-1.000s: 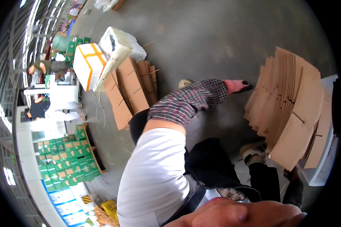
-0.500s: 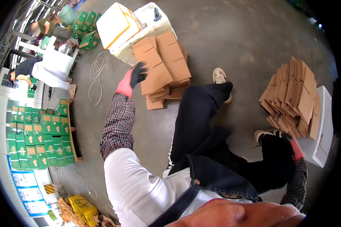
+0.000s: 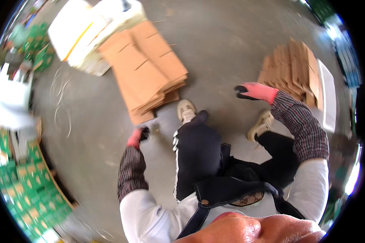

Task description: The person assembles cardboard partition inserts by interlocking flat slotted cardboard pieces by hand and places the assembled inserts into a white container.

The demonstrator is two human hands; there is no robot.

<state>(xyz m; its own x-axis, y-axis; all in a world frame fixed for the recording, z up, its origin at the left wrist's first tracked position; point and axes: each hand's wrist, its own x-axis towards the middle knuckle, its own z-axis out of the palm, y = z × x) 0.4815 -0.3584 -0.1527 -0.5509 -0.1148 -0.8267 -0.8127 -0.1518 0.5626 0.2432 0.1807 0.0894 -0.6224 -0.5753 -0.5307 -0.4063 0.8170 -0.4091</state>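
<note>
My left hand (image 3: 138, 137), in a pink glove with dark fingers, is low over the floor just below the near end of a stack of flat brown cardboard boxes (image 3: 144, 69). Its fingers look bent but are smeared by motion. A pale, blurred shape (image 3: 156, 128) shows beside them; what it is I cannot make out. Gloved the same way, my right hand (image 3: 256, 91) reaches in from the right with fingers apart and nothing in them. Behind it stands a second pile of folded cardboard (image 3: 290, 71), and I cannot tell whether the hand touches it.
White foam boxes (image 3: 79, 34) adjoin the left stack's far end. A white tray (image 3: 327, 95) flanks the right pile. Loose pale strapping (image 3: 61, 95) lies on the floor at left, near stacked green cartons (image 3: 34, 186). My shoes (image 3: 185, 110) are between the two piles.
My view has swung, shifting the piles leftward. My left hand has come down from beside the left cardboard stack toward me. My right hand has risen from beside my knee and extended inward.
</note>
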